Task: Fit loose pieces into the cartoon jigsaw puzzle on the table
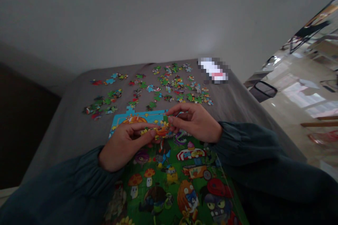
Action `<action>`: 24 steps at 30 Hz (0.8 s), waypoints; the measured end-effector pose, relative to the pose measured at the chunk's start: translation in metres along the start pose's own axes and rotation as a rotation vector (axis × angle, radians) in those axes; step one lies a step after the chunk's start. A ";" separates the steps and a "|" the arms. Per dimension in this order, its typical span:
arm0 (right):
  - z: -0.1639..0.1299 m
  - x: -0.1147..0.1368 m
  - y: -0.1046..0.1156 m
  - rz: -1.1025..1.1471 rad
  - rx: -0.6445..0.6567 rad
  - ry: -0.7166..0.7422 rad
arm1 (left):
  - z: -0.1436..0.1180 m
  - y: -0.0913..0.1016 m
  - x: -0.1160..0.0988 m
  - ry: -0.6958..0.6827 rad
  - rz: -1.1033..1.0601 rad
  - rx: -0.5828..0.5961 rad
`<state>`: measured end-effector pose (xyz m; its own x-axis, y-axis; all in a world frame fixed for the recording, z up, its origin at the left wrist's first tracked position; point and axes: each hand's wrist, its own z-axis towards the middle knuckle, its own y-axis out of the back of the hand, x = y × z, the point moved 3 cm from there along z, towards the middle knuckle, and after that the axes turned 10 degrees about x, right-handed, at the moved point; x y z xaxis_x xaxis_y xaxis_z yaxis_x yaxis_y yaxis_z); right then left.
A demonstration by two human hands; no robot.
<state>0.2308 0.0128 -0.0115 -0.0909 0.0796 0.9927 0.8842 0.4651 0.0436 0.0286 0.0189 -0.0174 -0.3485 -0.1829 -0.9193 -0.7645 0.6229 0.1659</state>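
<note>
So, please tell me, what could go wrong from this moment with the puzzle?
The puzzle pieces held between the left hand and right hand could slip or bend. The right sleeve, close to the green picture, might nudge it. A careless reach could scatter the loose pieces lying farther back.

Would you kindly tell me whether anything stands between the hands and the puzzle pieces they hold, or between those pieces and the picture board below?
Nothing visible does: the left hand and right hand both touch the puzzle pieces, and no object shows between these and the picture board, though the hands hide part of that gap.
</note>
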 end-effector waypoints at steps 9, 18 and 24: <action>0.001 -0.001 0.001 0.003 -0.001 -0.002 | -0.001 -0.003 -0.005 -0.010 -0.026 -0.005; -0.001 0.002 0.005 -0.050 -0.016 0.074 | 0.000 0.007 -0.004 0.013 0.005 0.005; 0.000 0.002 0.009 -0.133 -0.013 0.155 | 0.001 0.020 -0.003 -0.023 0.137 0.007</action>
<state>0.2386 0.0169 -0.0090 -0.1366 -0.1193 0.9834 0.8750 0.4508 0.1762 0.0148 0.0326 -0.0117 -0.4367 -0.0779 -0.8962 -0.7070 0.6458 0.2884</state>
